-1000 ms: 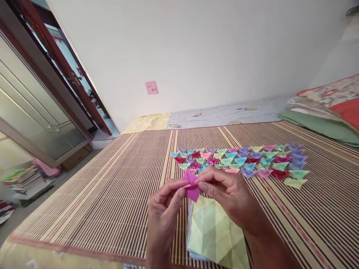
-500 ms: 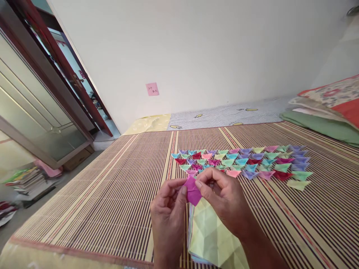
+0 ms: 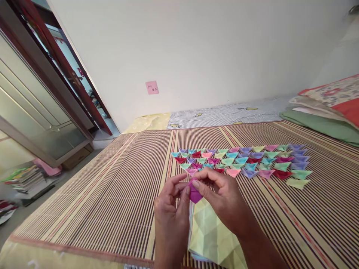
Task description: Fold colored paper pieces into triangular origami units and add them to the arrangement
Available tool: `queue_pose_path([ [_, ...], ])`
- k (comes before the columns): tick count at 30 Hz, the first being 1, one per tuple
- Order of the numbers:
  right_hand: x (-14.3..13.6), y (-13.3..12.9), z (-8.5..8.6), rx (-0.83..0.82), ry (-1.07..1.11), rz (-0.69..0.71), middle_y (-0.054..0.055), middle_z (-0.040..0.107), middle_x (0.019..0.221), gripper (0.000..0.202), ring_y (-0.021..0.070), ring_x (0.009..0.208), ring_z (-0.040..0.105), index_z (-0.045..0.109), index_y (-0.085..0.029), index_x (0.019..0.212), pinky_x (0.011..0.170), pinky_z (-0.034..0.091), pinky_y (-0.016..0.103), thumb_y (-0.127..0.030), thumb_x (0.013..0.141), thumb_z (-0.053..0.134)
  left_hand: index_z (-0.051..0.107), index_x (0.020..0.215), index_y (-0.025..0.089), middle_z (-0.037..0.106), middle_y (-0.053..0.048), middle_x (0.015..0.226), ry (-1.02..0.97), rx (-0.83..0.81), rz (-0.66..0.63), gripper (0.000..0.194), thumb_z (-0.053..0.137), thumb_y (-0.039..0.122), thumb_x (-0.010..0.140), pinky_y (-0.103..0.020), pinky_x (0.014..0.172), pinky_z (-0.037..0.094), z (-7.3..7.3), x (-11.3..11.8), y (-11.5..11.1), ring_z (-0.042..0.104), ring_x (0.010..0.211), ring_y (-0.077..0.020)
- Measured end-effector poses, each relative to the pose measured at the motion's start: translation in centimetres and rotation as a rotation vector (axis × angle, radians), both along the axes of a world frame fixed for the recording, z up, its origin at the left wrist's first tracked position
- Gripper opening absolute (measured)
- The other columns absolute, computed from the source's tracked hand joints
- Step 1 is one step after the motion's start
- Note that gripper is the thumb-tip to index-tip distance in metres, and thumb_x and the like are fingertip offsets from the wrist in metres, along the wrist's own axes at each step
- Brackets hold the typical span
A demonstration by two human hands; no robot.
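A small magenta folded paper [image 3: 195, 195] is pinched between both hands. My left hand [image 3: 174, 209] grips its left side with thumb and fingers. My right hand [image 3: 221, 198] holds its upper right part, the thumb resting on the front. Just beneath lies a stack of creased paper with a pale yellow sheet [image 3: 213, 235] on top, partly covered by my right hand and forearm. Beyond the hands, rows of small folded paper pieces [image 3: 241, 161] in many colours sit on the striped mat [image 3: 112, 194].
Folded cloths and a floral pillow [image 3: 333, 93] lie at the far right. A checked sheet [image 3: 213, 114] runs along the wall, which bears a pink note [image 3: 152, 87]. Books [image 3: 26, 178] are piled at the left, below a glass-panelled door [image 3: 36, 101].
The hands have moved slightly right and closer together, with the magenta paper between them. Less of the paper shows now, as the fingers cover more of its top.
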State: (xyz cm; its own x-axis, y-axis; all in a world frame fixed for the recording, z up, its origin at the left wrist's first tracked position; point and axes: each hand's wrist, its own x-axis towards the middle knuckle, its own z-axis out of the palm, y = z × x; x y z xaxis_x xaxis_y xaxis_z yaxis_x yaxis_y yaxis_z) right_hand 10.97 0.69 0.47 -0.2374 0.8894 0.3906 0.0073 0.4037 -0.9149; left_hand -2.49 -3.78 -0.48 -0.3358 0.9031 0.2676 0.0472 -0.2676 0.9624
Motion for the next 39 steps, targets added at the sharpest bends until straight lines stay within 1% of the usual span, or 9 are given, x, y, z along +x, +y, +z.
queue_pose_path([
  [3, 0.0, 0.0, -0.1, 0.000, 0.056, 0.018, 0.001, 0.064, 0.073, 0.022, 0.0166, 0.069, 0.061, 0.067, -0.020, 0.078, 0.064, 0.051, 0.030, -0.032, 0.096, 0.062, 0.075, 0.108, 0.021, 0.079, -0.007, 0.088, -0.068, -0.030, -0.060, 0.030, 0.084, 0.031, 0.081, -0.030, 0.073, 0.060, -0.3, 0.0, 0.3, 0.073, 0.079, -0.0211],
  [9, 0.1, 0.2, -0.6, -0.066, 0.166, 0.040, -0.001, 0.059, 0.071, 0.022, 0.0140, 0.065, 0.056, 0.064, -0.020, 0.076, 0.061, 0.048, 0.027, -0.032, 0.095, 0.064, 0.078, 0.077, 0.017, 0.072, -0.004, 0.069, -0.169, -0.100, -0.220, 0.018, 0.085, 0.033, 0.080, -0.022, 0.062, 0.051, -0.9, -0.2, 1.0, 0.063, 0.067, -0.0144],
  [14, 0.4, 0.4, -0.3, -0.110, 0.163, 0.081, -0.002, 0.056, 0.067, 0.025, 0.0126, 0.062, 0.050, 0.064, -0.019, 0.074, 0.058, 0.042, 0.026, -0.033, 0.094, 0.064, 0.079, 0.080, 0.018, 0.069, -0.001, 0.069, -0.166, -0.083, -0.267, 0.020, 0.081, 0.037, 0.084, -0.019, 0.062, 0.048, -0.3, -0.1, 0.5, 0.058, 0.066, -0.0113],
  [20, 0.3, 0.3, -0.1, -0.138, 0.143, 0.120, -0.004, 0.052, 0.065, 0.026, 0.0115, 0.061, 0.046, 0.063, -0.019, 0.072, 0.057, 0.037, 0.025, -0.036, 0.092, 0.068, 0.078, 0.072, 0.016, 0.062, 0.000, 0.061, -0.191, -0.071, -0.213, 0.028, 0.081, 0.041, 0.084, -0.016, 0.054, 0.043, 0.1, 0.3, 0.3, 0.049, 0.059, -0.0090],
  [25, 0.5, 0.4, -0.3, -0.078, 0.088, 0.134, 0.000, 0.063, 0.071, 0.026, 0.0141, 0.068, 0.057, 0.071, -0.019, 0.076, 0.065, 0.044, 0.027, -0.035, 0.095, 0.066, 0.076, 0.071, 0.015, 0.067, -0.001, 0.064, -0.256, -0.112, -0.252, 0.025, 0.088, 0.037, 0.076, -0.017, 0.059, 0.046, 0.0, 0.1, 0.5, 0.055, 0.062, -0.0093],
  [28, 1.0, 0.7, -0.3, -0.055, 0.073, 0.112, 0.001, 0.066, 0.077, 0.032, 0.0158, 0.075, 0.061, 0.073, -0.020, 0.083, 0.070, 0.047, 0.029, -0.040, 0.102, 0.056, 0.076, 0.072, 0.016, 0.068, 0.000, 0.066, -0.311, -0.088, -0.182, 0.022, 0.088, 0.034, 0.076, -0.016, 0.061, 0.048, -0.4, 0.1, 0.6, 0.057, 0.062, -0.0087],
  [30, 1.2, 0.9, -0.3, -0.059, 0.064, 0.090, 0.001, 0.064, 0.078, 0.033, 0.0153, 0.074, 0.059, 0.071, -0.020, 0.085, 0.069, 0.046, 0.029, -0.042, 0.102, 0.055, 0.077, 0.075, 0.018, 0.069, 0.000, 0.066, -0.350, -0.053, -0.127, 0.019, 0.086, 0.034, 0.079, -0.017, 0.062, 0.050, -0.6, 0.1, 0.7, 0.060, 0.062, -0.0091],
  [33, 1.4, 0.9, -0.4, -0.055, 0.009, 0.103, -0.001, 0.061, 0.074, 0.026, 0.0137, 0.069, 0.055, 0.067, -0.019, 0.080, 0.064, 0.044, 0.027, -0.039, 0.096, 0.066, 0.076, 0.074, 0.018, 0.070, 0.000, 0.068, -0.395, -0.020, -0.088, 0.018, 0.085, 0.033, 0.080, -0.019, 0.063, 0.052, -0.8, 0.3, 0.9, 0.062, 0.063, -0.0104],
  [39, 1.1, 0.2, -0.1, 0.003, -0.067, 0.075, -0.003, 0.055, 0.067, 0.026, 0.0123, 0.063, 0.049, 0.062, -0.019, 0.074, 0.057, 0.039, 0.026, -0.032, 0.096, 0.062, 0.077, 0.076, 0.018, 0.073, -0.001, 0.072, -0.389, -0.050, -0.140, 0.017, 0.085, 0.032, 0.079, -0.021, 0.066, 0.054, -0.5, 0.2, 0.7, 0.065, 0.067, -0.0124],
])
